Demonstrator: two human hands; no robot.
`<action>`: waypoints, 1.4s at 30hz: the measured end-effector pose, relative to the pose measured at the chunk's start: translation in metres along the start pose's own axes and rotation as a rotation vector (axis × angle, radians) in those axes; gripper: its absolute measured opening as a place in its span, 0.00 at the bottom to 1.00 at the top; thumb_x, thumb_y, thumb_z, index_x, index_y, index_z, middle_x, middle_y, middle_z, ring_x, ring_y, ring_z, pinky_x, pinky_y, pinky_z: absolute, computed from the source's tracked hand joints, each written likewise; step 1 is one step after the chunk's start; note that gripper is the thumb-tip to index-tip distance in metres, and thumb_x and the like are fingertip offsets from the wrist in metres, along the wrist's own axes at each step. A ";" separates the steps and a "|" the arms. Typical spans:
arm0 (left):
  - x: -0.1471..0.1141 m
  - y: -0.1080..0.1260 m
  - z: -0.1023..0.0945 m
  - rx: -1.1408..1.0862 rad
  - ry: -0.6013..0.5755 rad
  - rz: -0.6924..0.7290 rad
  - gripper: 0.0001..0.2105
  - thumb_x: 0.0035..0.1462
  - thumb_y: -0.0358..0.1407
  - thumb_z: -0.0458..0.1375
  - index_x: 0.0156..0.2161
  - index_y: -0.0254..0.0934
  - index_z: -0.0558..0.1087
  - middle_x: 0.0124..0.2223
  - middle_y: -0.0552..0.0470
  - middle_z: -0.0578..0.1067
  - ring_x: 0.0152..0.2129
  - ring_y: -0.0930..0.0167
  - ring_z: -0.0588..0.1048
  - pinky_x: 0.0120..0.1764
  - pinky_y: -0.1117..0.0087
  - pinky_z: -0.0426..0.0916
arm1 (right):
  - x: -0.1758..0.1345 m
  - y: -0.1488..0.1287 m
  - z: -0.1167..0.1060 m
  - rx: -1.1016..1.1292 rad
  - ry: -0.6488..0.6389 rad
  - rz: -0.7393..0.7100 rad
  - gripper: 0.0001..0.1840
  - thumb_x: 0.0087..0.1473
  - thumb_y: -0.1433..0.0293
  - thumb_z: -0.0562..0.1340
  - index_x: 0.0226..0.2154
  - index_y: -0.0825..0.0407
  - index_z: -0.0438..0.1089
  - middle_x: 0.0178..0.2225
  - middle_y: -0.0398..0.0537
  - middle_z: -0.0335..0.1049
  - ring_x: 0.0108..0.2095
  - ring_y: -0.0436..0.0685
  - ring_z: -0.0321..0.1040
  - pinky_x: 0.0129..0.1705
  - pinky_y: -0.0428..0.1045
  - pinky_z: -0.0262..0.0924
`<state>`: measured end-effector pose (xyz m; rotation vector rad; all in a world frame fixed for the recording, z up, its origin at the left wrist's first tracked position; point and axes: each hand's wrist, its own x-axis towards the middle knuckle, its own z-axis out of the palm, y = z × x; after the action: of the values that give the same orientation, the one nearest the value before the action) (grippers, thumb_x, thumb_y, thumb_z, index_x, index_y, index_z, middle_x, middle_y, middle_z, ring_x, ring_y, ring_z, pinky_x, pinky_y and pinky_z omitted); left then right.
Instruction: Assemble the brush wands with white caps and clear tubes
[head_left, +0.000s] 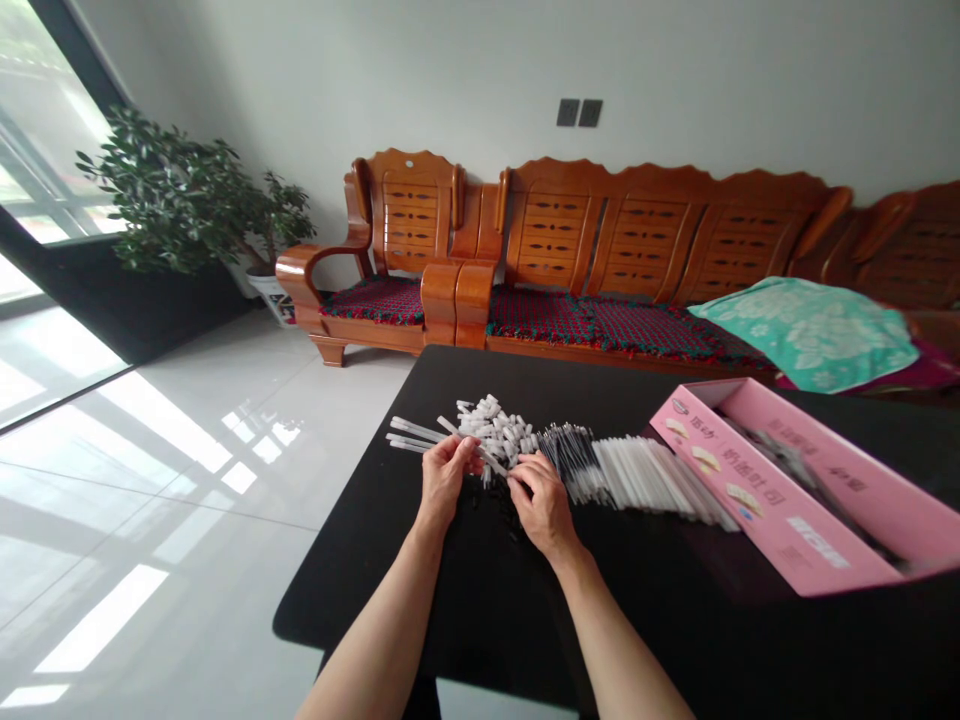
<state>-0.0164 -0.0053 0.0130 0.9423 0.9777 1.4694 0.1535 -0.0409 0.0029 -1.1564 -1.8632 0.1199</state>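
Between my two hands is a slim white pen (pixel 491 463), slanting down to the right. My left hand (pixel 444 478) pinches its upper left end, and the fingers of my right hand (pixel 541 503) close on its lower right end. Just behind them lies a heap of short white caps (pixel 504 428). Right of the heap is a row of dark pen refills (pixel 568 455), followed by a row of whitish translucent barrels (pixel 645 472). Several capped white pens (pixel 411 432) lie left of my left hand. Small black pieces (pixel 504 508), hard to make out, are scattered below my hands.
A pink open box (pixel 757 490) with dark and grey contents stands on the right of the black table (pixel 360 570). Behind are a wooden sofa (pixel 555 235) and a turquoise cloth (pixel 817 335). A potted plant (pixel 180 200) is at the left by the glass door.
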 end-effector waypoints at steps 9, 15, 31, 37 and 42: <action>0.003 0.001 -0.004 -0.056 0.051 0.000 0.16 0.48 0.46 0.67 0.32 0.32 0.78 0.24 0.53 0.74 0.20 0.75 0.72 0.25 0.74 0.69 | 0.002 -0.006 -0.005 -0.017 -0.031 0.007 0.06 0.58 0.71 0.60 0.32 0.49 0.72 0.33 0.49 0.74 0.45 0.63 0.68 0.59 0.65 0.54; 0.012 0.004 -0.019 -0.164 0.308 0.114 0.16 0.48 0.45 0.66 0.35 0.31 0.77 0.24 0.55 0.74 0.20 0.75 0.73 0.27 0.74 0.70 | 0.001 0.008 -0.020 -0.020 0.047 -0.002 0.08 0.58 0.72 0.60 0.28 0.49 0.72 0.33 0.48 0.76 0.44 0.62 0.69 0.58 0.64 0.55; 0.008 0.000 -0.016 -0.045 0.211 0.027 0.18 0.46 0.46 0.67 0.34 0.30 0.77 0.24 0.53 0.75 0.20 0.73 0.72 0.24 0.73 0.69 | -0.020 0.064 -0.057 -0.693 0.399 0.270 0.06 0.52 0.71 0.62 0.26 0.54 0.71 0.29 0.57 0.72 0.44 0.68 0.63 0.53 0.66 0.53; 0.004 0.003 -0.011 0.026 0.112 0.008 0.17 0.49 0.47 0.65 0.31 0.30 0.77 0.22 0.54 0.73 0.18 0.75 0.70 0.22 0.75 0.67 | -0.012 0.049 -0.046 -0.470 0.428 0.158 0.07 0.58 0.69 0.59 0.34 0.54 0.72 0.35 0.56 0.74 0.46 0.65 0.65 0.53 0.64 0.57; -0.003 0.004 -0.001 0.029 -0.127 -0.002 0.16 0.53 0.45 0.64 0.34 0.30 0.78 0.22 0.53 0.73 0.19 0.75 0.71 0.24 0.75 0.68 | 0.000 0.009 -0.023 -0.206 0.181 -0.053 0.08 0.62 0.70 0.57 0.40 0.53 0.72 0.38 0.52 0.75 0.48 0.62 0.66 0.59 0.64 0.55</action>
<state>-0.0183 -0.0088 0.0159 1.0426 0.9091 1.3799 0.1767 -0.0443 0.0120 -1.2132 -1.7733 -0.2051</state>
